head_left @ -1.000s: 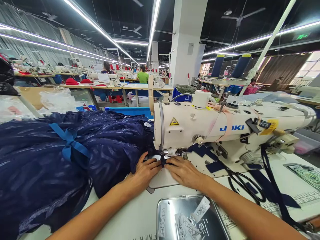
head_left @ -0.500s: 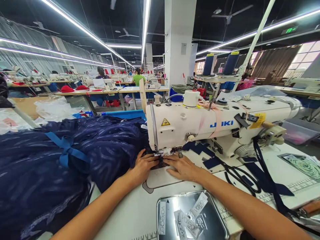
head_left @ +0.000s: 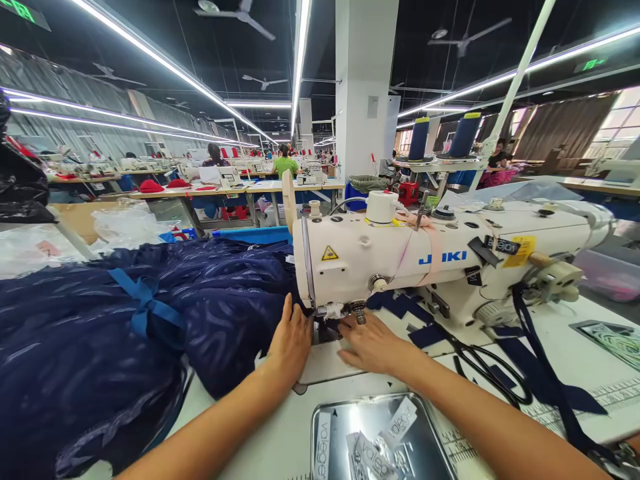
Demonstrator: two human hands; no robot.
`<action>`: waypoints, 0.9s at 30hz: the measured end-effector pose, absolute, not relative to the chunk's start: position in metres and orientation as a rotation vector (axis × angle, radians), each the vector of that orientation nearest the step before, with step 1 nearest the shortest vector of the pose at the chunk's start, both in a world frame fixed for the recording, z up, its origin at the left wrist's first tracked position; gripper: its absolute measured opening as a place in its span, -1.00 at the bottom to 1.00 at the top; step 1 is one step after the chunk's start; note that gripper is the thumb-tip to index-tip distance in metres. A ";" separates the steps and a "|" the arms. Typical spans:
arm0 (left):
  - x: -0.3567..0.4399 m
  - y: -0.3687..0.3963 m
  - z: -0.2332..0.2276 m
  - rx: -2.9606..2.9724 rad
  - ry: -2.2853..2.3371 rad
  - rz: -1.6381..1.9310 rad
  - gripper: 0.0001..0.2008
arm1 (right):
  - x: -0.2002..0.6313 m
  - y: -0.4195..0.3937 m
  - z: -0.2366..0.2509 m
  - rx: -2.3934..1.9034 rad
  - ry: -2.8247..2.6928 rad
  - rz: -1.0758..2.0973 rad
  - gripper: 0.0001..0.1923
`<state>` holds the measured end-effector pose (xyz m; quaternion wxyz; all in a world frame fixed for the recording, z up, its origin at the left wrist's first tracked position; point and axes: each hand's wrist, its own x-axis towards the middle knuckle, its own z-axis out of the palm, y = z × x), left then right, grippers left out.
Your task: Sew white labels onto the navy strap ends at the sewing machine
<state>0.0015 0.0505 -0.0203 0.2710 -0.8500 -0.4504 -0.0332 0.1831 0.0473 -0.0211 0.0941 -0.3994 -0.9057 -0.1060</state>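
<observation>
A white JUKI sewing machine (head_left: pixel 385 253) stands before me, with dark navy fabric (head_left: pixel 329 329) under its needle area. My left hand (head_left: pixel 293 343) is left of the machine head, fingers extended and pointing away from me, against the navy garment pile (head_left: pixel 235 320). To the right of the needle, my right hand (head_left: pixel 375 343) lies low on the bed with its fingers stretched toward the small dark fabric and its thumb apart. The machine's lower parts partly cover its fingertips. A blue ribbon bow (head_left: pixel 146 303) lies on the pile.
A metal tray (head_left: pixel 437 437) with several printed labels (head_left: pixel 373 453) sits in front. Black scissors (head_left: pixel 493 367) and navy scraps (head_left: pixel 425 335) lie on the right. Navy thread cones (head_left: pixel 465 137) stand behind. Co-workers sit farther back, one in a green top (head_left: pixel 285 165).
My left hand has turned, its fingers shifting from beside the needle to point up along the pile. My right hand stays by the needle. The camera view has shifted slightly.
</observation>
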 end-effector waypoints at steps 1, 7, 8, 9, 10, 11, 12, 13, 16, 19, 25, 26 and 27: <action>0.000 0.054 -0.017 -2.304 -1.198 -0.073 -0.72 | 0.185 0.044 -0.020 -1.146 -2.708 -0.304 -0.76; -0.013 0.066 -0.009 -2.419 -1.134 -0.072 -0.65 | 0.193 0.039 -0.023 -0.924 -2.816 -0.409 -0.81; -0.013 0.066 -0.009 -2.416 -1.141 -0.070 -0.64 | 0.193 0.040 -0.024 -0.906 -2.839 -0.440 -0.79; -0.013 0.066 -0.009 -2.414 -1.148 -0.067 -0.64 | 0.193 0.041 -0.024 -0.895 -2.858 -0.460 -0.78; -0.013 0.066 -0.010 -2.414 -1.154 -0.066 -0.63 | 0.193 0.042 -0.023 -0.891 -2.873 -0.468 -0.77; -0.012 0.066 -0.010 -2.418 -1.159 -0.065 -0.63 | 0.192 0.042 -0.022 -0.895 -2.882 -0.467 -0.76; -0.012 0.066 -0.011 -2.423 -1.163 -0.065 -0.64 | 0.192 0.042 -0.021 -0.906 -2.887 -0.462 -0.75; -0.012 0.066 -0.011 -2.428 -1.167 -0.066 -0.64 | 0.192 0.041 -0.019 -0.919 -2.893 -0.454 -0.74; -0.012 0.067 -0.012 -2.432 -1.189 -0.064 -0.65 | 0.189 0.038 -0.016 -0.950 -2.901 -0.420 -0.72; -0.013 0.068 -0.013 -2.436 -1.208 -0.056 -0.64 | 0.186 0.034 -0.016 -0.957 -2.885 -0.394 -0.71; -0.013 0.069 -0.016 -2.437 -1.207 -0.073 -0.60 | 0.183 0.032 -0.021 -0.942 -2.839 -0.435 -0.74; -0.014 0.070 -0.016 -2.431 -1.207 -0.070 -0.60 | 0.182 0.032 -0.022 -0.944 -2.835 -0.443 -0.75; -0.014 0.070 -0.017 -2.425 -1.209 -0.065 -0.60 | 0.182 0.031 -0.022 -0.953 -2.833 -0.454 -0.75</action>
